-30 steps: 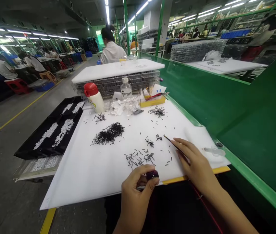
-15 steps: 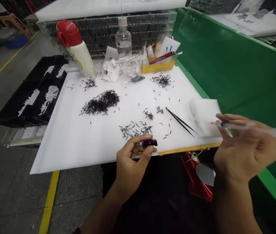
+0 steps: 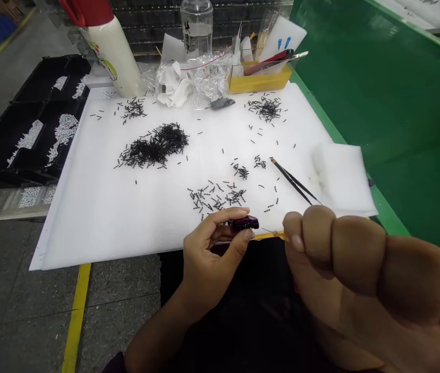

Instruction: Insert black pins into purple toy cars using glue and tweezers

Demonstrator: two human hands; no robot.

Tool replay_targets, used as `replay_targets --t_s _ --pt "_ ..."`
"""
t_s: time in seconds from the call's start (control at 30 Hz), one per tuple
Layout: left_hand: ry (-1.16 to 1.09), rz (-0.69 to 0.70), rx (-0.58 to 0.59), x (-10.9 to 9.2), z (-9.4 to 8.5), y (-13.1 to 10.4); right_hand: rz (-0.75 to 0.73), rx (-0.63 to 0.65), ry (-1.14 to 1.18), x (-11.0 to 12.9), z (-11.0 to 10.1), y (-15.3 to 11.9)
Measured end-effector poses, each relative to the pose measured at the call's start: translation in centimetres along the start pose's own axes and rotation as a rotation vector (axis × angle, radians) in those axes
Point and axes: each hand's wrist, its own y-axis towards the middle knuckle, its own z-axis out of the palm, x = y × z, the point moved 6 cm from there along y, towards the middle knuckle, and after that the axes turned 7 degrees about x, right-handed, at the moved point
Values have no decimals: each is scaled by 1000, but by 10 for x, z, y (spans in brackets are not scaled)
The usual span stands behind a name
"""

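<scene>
My left hand (image 3: 212, 254) pinches a small dark, shiny purple piece (image 3: 245, 223) between thumb and fingers at the front edge of the white board (image 3: 134, 223). Close to its right side is the thin needle tip (image 3: 268, 230) of a tool, whose body is mostly hidden inside my closed right hand (image 3: 344, 259). A small gap shows between needle and piece. Just beyond my left hand lie scattered small black pieces (image 3: 216, 197). Black tweezers (image 3: 293, 181) rest on the board behind my right hand.
A large black heap (image 3: 156, 146) lies left of centre. At the back stand a white bottle with red lid (image 3: 113, 52), a clear bottle (image 3: 196, 31), crumpled plastic and a yellow box (image 3: 259, 82). Black trays (image 3: 14, 124) are left; white foam (image 3: 346, 178) is right.
My right hand has come left and nearer the camera, bringing the needle close to the purple piece. My left hand keeps its hold. The view has shifted, with the table scene larger.
</scene>
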Motion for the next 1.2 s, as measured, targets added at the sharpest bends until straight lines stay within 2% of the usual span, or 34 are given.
replay_targets --t_s 0.1,0.23,0.43,0.53,0.67,0.77,0.93,1.03,1.2 --pt "9 34 10 0 -1 0 -100 -22 207 7 9 1" --pt "4 61 19 -1 0 0 29 -49 248 7 20 1" --pt "-21 76 21 -2 0 0 -116 -69 351 8 23 -2" --pt "-22 77 22 -3 0 1 -92 -54 317 4 25 -2" --pt "-20 89 24 -3 0 1 -48 -148 140 -3 12 -6" --pt "-22 92 21 -3 0 0 -63 -97 61 -3 8 -7" --pt "-34 89 27 -2 -1 -1 -29 -104 114 4 11 0" --pt "-29 94 30 -2 -1 -2 -70 -82 122 7 13 1" --pt "-15 86 26 0 0 -2 -84 -81 40 -2 2 -4"
